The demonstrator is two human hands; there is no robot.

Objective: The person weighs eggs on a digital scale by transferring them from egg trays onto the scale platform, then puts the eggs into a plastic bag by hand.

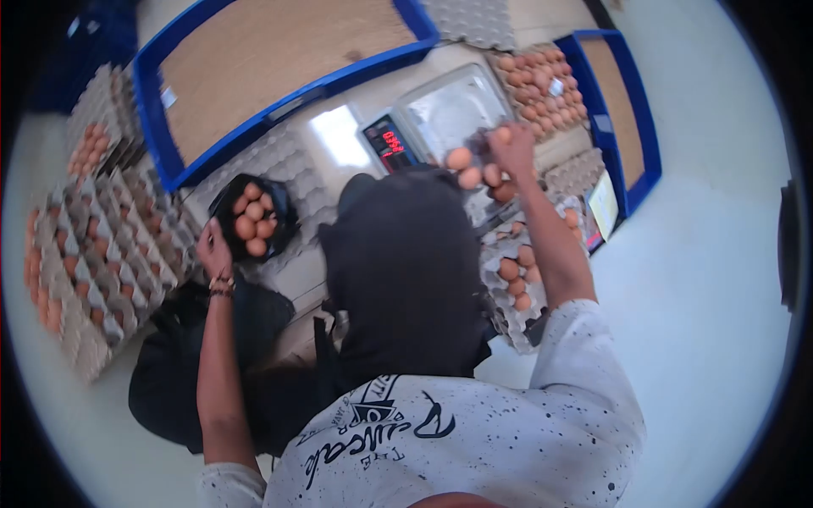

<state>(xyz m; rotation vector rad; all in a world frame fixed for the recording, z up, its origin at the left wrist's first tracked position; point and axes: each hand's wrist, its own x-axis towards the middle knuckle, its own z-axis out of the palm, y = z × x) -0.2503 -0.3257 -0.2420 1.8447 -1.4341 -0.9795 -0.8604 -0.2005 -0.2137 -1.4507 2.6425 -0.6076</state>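
Note:
My left hand grips the near left rim of a black plastic bag, which stands open on an egg tray. Several brown eggs lie inside it. My right hand is over the weighing scale, its fingers closed around a brown egg; motion blurs it a little. Several loose eggs sit on the scale's pan just below and left of that hand. The scale's display glows with red digits, too blurred to read surely.
Stacked trays of eggs stand at the left. A full egg tray and a partly filled one are at the right. Blue crates line the back. A dark backpack-like shape covers the middle, close to me.

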